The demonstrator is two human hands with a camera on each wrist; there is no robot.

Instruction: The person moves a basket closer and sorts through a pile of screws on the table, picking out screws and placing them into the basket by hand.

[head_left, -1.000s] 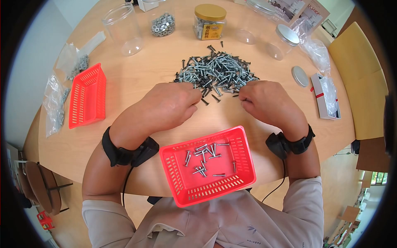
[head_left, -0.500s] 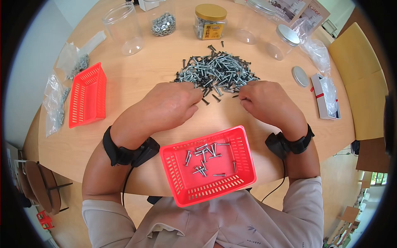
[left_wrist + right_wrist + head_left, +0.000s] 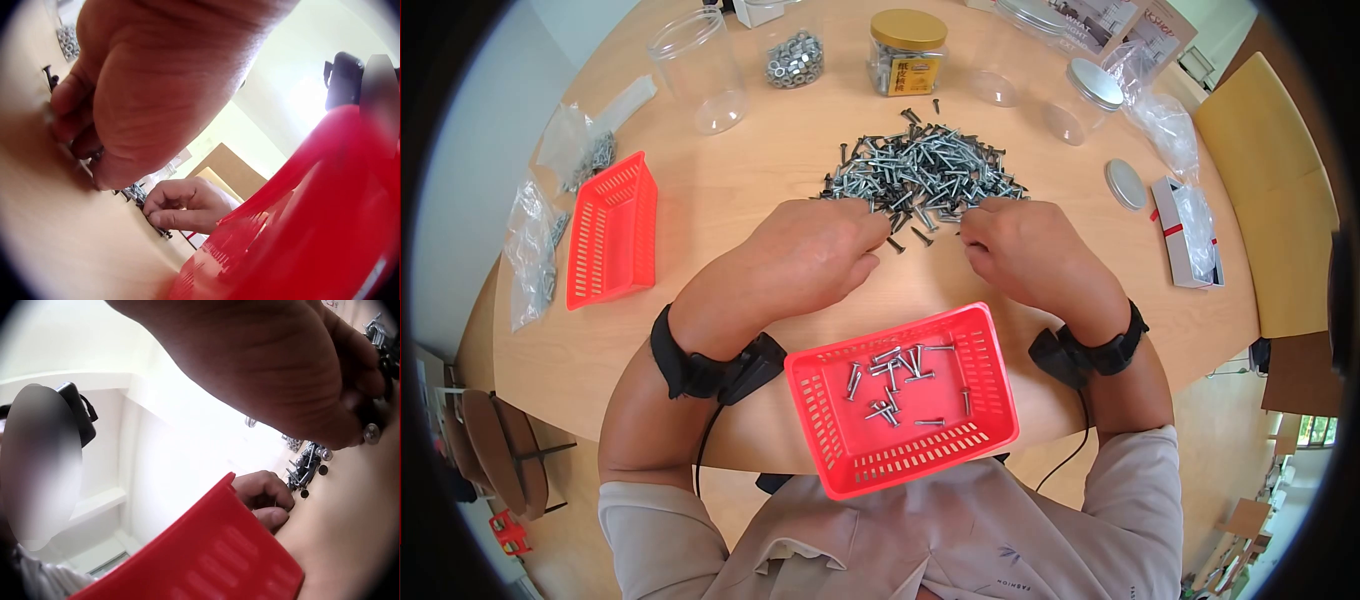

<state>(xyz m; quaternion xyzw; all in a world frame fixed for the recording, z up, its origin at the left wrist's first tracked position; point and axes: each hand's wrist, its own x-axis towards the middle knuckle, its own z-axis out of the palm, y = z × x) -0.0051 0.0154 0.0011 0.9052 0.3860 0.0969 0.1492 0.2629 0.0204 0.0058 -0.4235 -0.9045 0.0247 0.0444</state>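
Note:
A heap of silver and black screws (image 3: 930,165) lies on the table. At its near left edge is my left hand (image 3: 805,250), fingers curled, with bits of metal showing between them in the left wrist view. Opposite, at the near right edge, my right hand (image 3: 1040,250) has its thumb and fingers bent together; a screw head (image 3: 372,433) shows at the thumb tip in the right wrist view. The fingertips are largely hidden from above. Between my forearms, a red basket (image 3: 830,440) holds several silver screws (image 3: 888,410).
Another red basket (image 3: 643,235) stands at the left beside plastic bags (image 3: 530,250). Behind the heap are clear jars (image 3: 700,80), a jar of nuts (image 3: 795,60) and a gold-lidded jar (image 3: 910,30). A lid (image 3: 1125,185) and narrow box (image 3: 1190,235) lie right.
My right hand has shifted left along the near edge of the heap, closer to my left hand. My left hand stays nearly still.

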